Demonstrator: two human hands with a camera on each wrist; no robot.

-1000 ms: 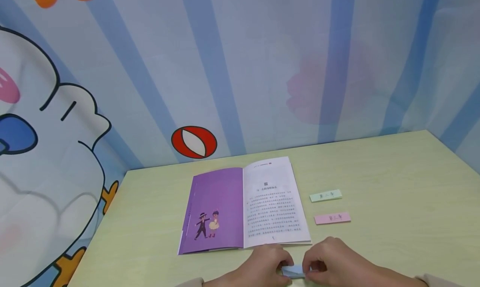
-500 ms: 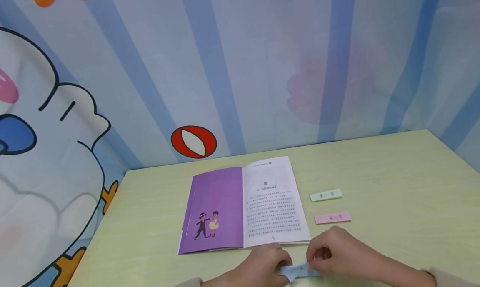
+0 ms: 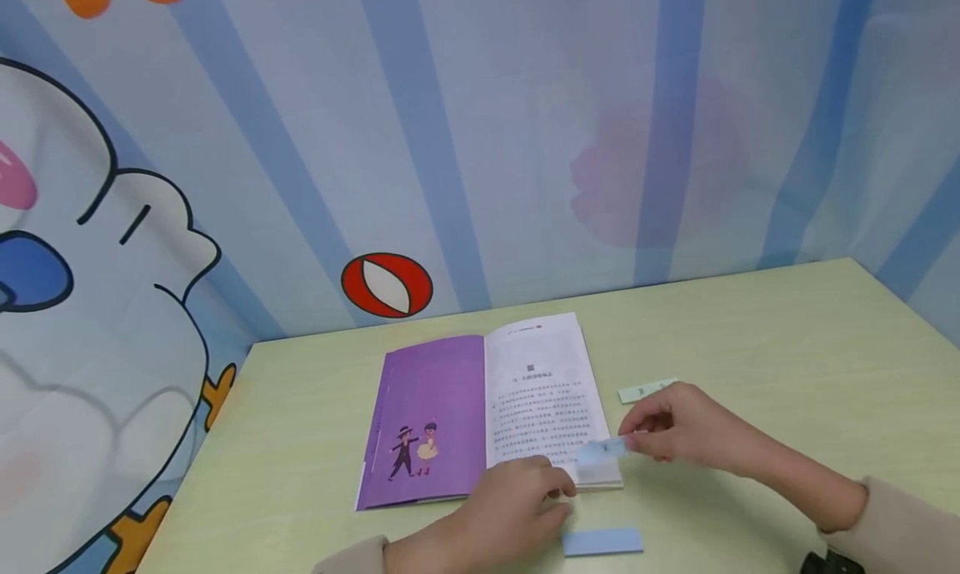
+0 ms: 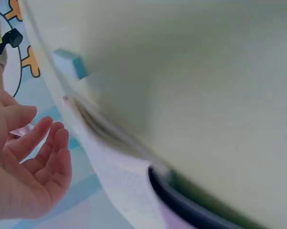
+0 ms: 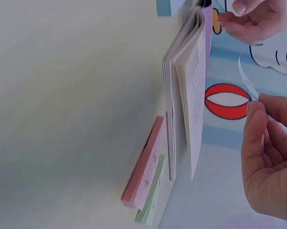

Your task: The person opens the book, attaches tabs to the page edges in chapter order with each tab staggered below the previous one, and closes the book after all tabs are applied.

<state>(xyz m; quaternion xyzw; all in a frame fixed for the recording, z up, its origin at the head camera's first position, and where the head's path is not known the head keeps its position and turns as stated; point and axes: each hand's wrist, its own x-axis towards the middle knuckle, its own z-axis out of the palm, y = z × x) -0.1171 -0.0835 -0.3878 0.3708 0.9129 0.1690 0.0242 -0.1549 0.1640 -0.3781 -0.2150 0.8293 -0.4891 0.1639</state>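
Thumb and fingertips of my right hand [image 3: 686,424] pinch one end of a thin blue sticky note [image 3: 598,451] with handwriting on it. The note is raised over the lower right corner of the open book [image 3: 536,416]; in the right wrist view the sticky note [image 5: 247,78] curves upward. My left hand [image 3: 510,507] hovers by the book's bottom edge with loosely bent fingers and nothing in them, as the left hand [image 4: 28,162] also shows in the left wrist view. Just right of it, a pad of blue sticky notes [image 3: 602,542] lies on the table.
A green sticky note pad [image 3: 641,390] lies right of the book, partly covered by my right hand. The pink sticky note pad [image 5: 145,167] shows in the right wrist view but is hidden in the head view. A printed cartoon backdrop [image 3: 525,141] stands behind the table [image 3: 300,407].
The blue sticky note has come off its pad in my right hand and moved up and over the book's page. My left hand has let go of the pad and shifted up-left.
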